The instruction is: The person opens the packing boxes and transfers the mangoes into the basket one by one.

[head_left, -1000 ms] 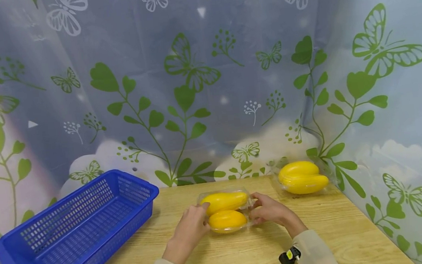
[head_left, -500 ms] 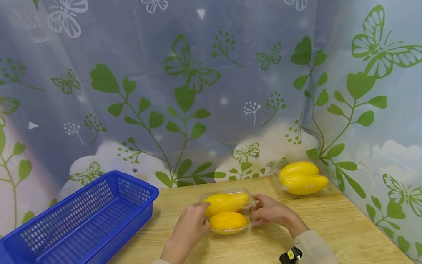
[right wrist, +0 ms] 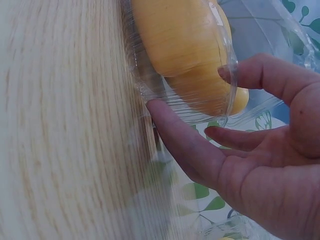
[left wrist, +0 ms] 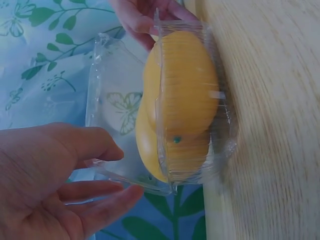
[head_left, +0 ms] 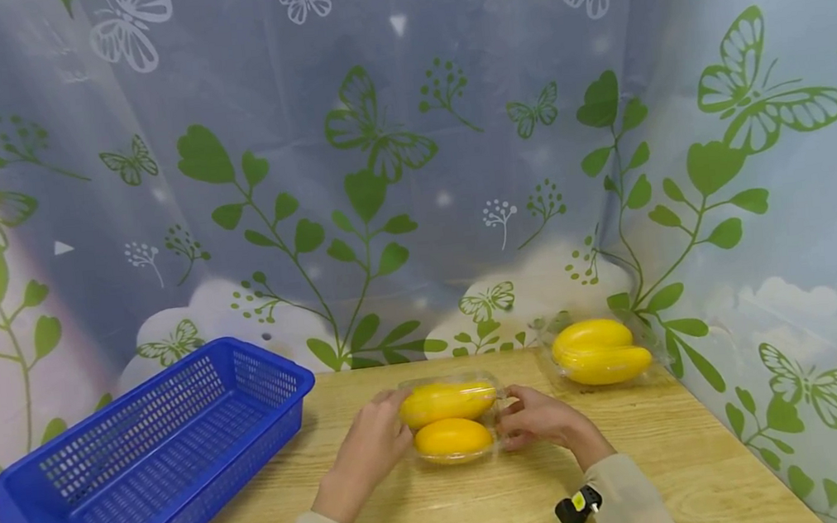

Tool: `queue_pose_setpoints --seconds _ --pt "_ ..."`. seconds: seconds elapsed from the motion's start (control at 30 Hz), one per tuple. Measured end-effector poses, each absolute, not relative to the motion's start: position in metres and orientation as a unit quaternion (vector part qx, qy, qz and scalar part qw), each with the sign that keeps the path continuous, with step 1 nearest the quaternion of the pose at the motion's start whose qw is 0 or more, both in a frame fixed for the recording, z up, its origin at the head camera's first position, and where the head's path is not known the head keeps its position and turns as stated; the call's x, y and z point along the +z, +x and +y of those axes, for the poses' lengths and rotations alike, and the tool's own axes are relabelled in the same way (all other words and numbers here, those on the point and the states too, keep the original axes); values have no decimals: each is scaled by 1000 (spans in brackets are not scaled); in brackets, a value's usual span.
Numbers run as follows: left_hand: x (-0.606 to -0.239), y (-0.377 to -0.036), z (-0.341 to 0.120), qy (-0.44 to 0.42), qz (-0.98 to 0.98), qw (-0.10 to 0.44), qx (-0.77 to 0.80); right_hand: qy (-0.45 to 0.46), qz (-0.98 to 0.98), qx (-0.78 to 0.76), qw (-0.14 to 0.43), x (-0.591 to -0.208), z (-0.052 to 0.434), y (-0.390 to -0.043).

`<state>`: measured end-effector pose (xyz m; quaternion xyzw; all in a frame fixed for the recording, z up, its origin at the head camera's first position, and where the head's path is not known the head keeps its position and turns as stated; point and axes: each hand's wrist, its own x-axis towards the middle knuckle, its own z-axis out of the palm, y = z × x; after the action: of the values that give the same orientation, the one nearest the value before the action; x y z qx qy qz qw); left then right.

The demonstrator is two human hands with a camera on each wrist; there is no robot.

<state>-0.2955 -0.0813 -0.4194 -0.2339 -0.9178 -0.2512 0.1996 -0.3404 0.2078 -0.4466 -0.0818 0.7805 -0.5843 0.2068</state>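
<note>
1. Head view: a clear clamshell box (head_left: 450, 416) holding two yellow fruits is seen on the tabletop (head_left: 485, 505), directly between the two hands. The left hand (head_left: 370, 448) is laid against the box's left end and the right hand (head_left: 537, 419) against its right end, so each is equally near. The box's long axis is seen running from one hand's fingers to the other's, across the person's front. A blue basket (head_left: 144, 460) stands well apart beyond the left hand, and a second clear pack of yellow fruit (head_left: 600, 351) lies beyond the right hand, toward the back.

2. Left wrist view: the box's lid (left wrist: 117, 100) is seen raised off the lower tray (left wrist: 200, 100), open on the side toward the left hand (left wrist: 55, 185). The thumb and the curled fingers (left wrist: 107, 197) are closed on the lid's corner edge, so the lid is pinched. The fruit (left wrist: 182, 90) lies just past the fingertips, and the other hand's fingers are seen at the far end.

3. Right wrist view: the right hand (right wrist: 260, 170) is seen with one finger (right wrist: 180, 135) pressed under the tray's rim and another over its top edge, so that end of the box (right wrist: 185, 55) is gripped lightly against the tabletop (right wrist: 60, 125).

4. No brand, label or legible writing is visible on the box, the basket or the fruit in any view.
</note>
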Motion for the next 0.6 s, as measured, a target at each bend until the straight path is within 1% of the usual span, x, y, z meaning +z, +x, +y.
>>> queue_pose_setpoints --seconds 0.17,0.6 --pt "-418 -296 -84 -235 -907 219 -272 -79 777 -588 211 -447 207 -341" --pt "-414 -297 -87 -214 -905 219 -296 -80 784 -580 206 -445 208 -340"
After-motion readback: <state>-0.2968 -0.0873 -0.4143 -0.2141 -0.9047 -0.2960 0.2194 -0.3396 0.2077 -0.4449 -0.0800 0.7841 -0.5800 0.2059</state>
